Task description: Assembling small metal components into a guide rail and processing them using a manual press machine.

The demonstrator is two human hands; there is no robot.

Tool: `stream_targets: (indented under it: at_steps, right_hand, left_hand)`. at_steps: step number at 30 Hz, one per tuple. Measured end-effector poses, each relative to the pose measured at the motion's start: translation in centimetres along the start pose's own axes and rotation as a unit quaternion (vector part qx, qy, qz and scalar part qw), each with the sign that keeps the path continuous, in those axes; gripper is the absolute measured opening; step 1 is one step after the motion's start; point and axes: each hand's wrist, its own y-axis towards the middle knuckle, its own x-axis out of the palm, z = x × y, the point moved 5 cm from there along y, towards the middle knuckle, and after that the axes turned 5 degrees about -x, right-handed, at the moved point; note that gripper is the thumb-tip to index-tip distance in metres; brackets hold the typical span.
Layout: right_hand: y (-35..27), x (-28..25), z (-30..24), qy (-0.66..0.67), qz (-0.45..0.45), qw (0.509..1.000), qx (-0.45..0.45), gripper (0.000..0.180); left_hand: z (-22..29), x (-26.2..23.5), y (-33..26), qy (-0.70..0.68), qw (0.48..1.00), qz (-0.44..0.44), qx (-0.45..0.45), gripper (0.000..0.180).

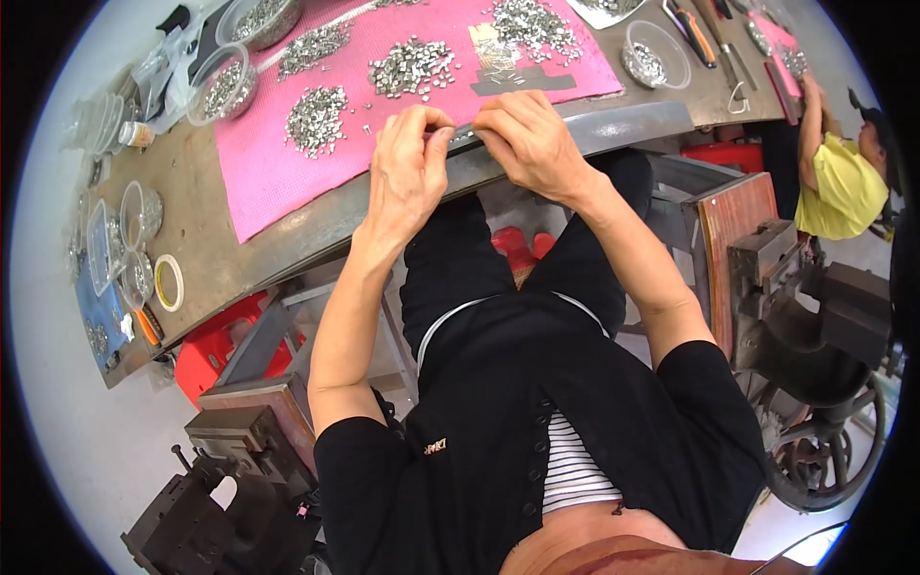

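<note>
My left hand (407,168) and my right hand (527,142) are close together over the table's front edge, fingers curled into pinches. In the small gap between them shows a narrow dark strip (464,137) with silvery bits along it. My fingers hide most of what they hold. Just beyond my hands, a pink mat (273,172) carries several heaps of small silvery metal pieces: one heap (316,120) near my left hand, another heap (412,67) farther back, and a heap (537,29) at the far right. A flat grey strip (546,84) lies beyond my right hand.
Clear plastic tubs with metal pieces stand at left (251,91) and right (682,59). A tape roll (169,283) is at the table's left end. Orange-handled pliers (704,48) lie at right. Heavy machines (805,316) flank me. A person in yellow (843,196) sits far right.
</note>
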Motion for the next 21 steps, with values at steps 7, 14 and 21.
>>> stream_targets:
  at_steps: [7,14,21]
  right_hand:
    - [-0.3,-0.1,-0.2,-0.049,-0.002,0.998,-0.042,0.017]
    - [-1.6,-0.9,1.4,0.049,0.063,0.994,0.07,0.017]
    - [-3.6,-2.5,3.6,0.068,0.107,0.976,0.174,0.012]
  left_hand:
    - [0.5,0.7,-0.1,0.047,0.996,0.02,0.068,0.01]
    - [0.7,1.1,-0.4,0.076,0.992,0.031,0.097,0.011]
    - [1.4,0.3,0.3,0.095,0.987,0.039,0.127,0.009]
